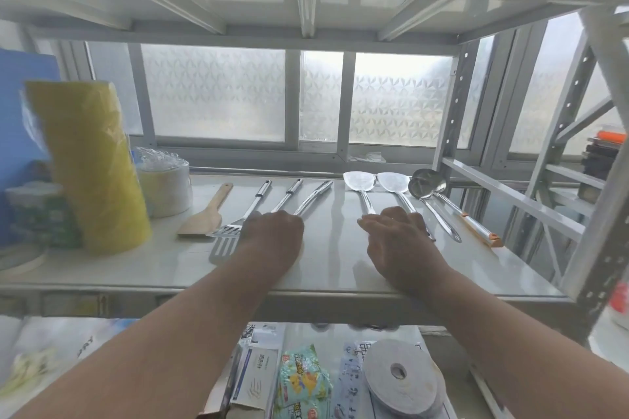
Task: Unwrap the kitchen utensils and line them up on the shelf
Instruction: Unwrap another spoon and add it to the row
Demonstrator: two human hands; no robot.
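Since every utensil on the shelf (326,269) already lies bare of wrapping, what matters now is how these pieces handle when nudged into line. From left to right the row runs: a wooden spatula (206,211), a slotted turner (238,221), two more steel handles whose heads are hidden under the left hand (272,231), then two flat steel spatulas (357,180) with heads at the far side, a pair of ladles (427,185), the rightmost with an orange-tipped handle (490,238). A second slotted head (223,248) peeks out just near of the turner, partly under the left wrist. The left hand lies knuckles-up with fingers curled down over the hidden heads; whether it grips one or merely rests on them I cannot tell. The right hand (398,235) lies with fingers loosely bent over the near ends of the two spatula handles, touching them rather than clearly clasping. Steel like this is likely stiff, fairly light and slick on the smooth shelf, so it should slide or spin at a push; the ladle bowls may roll. The wooden one is probably lighter and grippier. Best hold, I judge, is mid-handle, pinched from the sides. Nothing looks fragile.
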